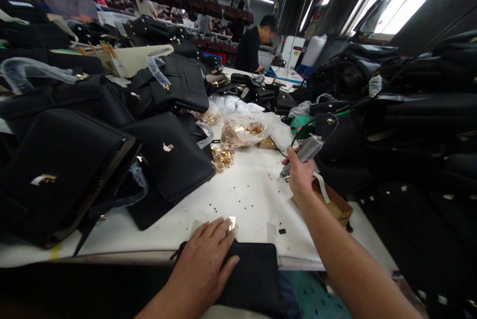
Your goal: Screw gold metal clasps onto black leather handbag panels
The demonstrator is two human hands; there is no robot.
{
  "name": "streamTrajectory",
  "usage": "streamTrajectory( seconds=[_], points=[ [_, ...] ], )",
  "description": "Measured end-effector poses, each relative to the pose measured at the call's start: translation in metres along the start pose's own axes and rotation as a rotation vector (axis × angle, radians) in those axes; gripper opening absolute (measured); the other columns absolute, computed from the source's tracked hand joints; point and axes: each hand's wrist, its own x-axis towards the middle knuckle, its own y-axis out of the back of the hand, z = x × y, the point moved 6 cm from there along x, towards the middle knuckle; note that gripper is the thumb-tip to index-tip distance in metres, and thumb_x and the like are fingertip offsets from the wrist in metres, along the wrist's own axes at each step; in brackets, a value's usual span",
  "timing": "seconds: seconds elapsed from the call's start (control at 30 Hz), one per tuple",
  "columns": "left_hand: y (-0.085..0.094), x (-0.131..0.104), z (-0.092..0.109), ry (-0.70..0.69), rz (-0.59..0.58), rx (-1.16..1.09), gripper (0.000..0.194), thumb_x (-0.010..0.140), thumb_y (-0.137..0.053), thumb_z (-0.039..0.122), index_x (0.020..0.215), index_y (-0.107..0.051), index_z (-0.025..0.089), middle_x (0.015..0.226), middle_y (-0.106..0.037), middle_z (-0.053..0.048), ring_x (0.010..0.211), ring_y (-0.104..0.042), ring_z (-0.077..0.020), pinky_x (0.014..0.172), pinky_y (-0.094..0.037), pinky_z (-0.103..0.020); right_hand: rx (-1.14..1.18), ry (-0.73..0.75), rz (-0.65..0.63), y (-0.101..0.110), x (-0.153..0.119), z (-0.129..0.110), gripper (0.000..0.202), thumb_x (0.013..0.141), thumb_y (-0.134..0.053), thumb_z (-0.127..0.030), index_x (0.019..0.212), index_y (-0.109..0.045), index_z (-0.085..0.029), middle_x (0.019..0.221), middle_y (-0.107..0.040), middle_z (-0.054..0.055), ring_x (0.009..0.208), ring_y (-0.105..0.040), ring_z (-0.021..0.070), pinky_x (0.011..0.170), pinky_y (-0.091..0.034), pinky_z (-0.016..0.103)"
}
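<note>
My left hand (208,259) lies with its fingers stretched out over a black leather bag piece (257,274) at the table's front edge. A shiny gold metal plate (232,223) shows at its index fingertip; whether it is fixed to the leather I cannot tell. My right hand (301,172) is closed around a grey electric screwdriver (310,149), whose tip points down and left toward the white tabletop (253,170). Beneath my right wrist stands an open cardboard box (337,204) with small gold parts in it.
Black leather bags (175,155) with plastic-wrapped handles are piled on the left. More black bags (410,120) are heaped on the right. A clear plastic bag of gold fittings (242,132) and loose gold fittings (222,158) lie mid-table. A co-worker (249,48) is farther back.
</note>
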Motion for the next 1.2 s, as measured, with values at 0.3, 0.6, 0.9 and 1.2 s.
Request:
streamTrajectory(
  seconds=[0.3,0.6,0.9,1.2],
  points=[
    [0.006,0.002,0.003,0.09,-0.067,-0.116,0.035,0.097,-0.059,0.039,0.127,-0.064,0.023,0.144,-0.059,-0.007,0.132,-0.053,-0.0294,0.11,-0.041,-0.049,0.299,-0.175,-0.249,-0.008,-0.079,-0.038,0.034,0.075,-0.085,-0.042,0.08,-0.061,-0.018,0.06,-0.057,-0.005,0.052,-0.055,0.012,0.052,-0.05,0.024],
    [0.009,0.001,0.009,0.083,-0.112,-0.099,0.037,0.098,-0.058,0.042,0.128,-0.062,0.021,0.144,-0.056,-0.011,0.131,-0.051,-0.0284,0.108,-0.041,-0.047,0.386,-0.445,-0.441,-0.03,-0.176,-0.03,0.033,0.078,-0.084,-0.041,0.083,-0.061,-0.018,0.064,-0.055,-0.005,0.055,-0.054,0.0108,0.054,-0.05,0.023],
    [0.009,0.003,0.008,0.065,-0.09,-0.073,0.03,0.101,-0.054,0.032,0.128,-0.061,0.022,0.139,-0.06,-0.009,0.126,-0.054,-0.027,0.102,-0.044,-0.045,0.402,-0.436,-0.422,-0.037,-0.182,-0.037,0.034,0.077,-0.085,-0.041,0.084,-0.061,-0.018,0.062,-0.056,-0.005,0.054,-0.054,0.0103,0.053,-0.046,0.021],
    [0.009,0.004,0.007,0.06,-0.084,-0.051,0.026,0.102,-0.051,0.029,0.125,-0.063,0.022,0.139,-0.061,-0.007,0.125,-0.055,-0.0266,0.101,-0.045,-0.045,0.39,-0.416,-0.419,-0.04,-0.182,-0.037,0.036,0.076,-0.085,-0.043,0.084,-0.06,-0.018,0.061,-0.055,-0.006,0.052,-0.055,0.0113,0.049,-0.045,0.021]
  ],
)
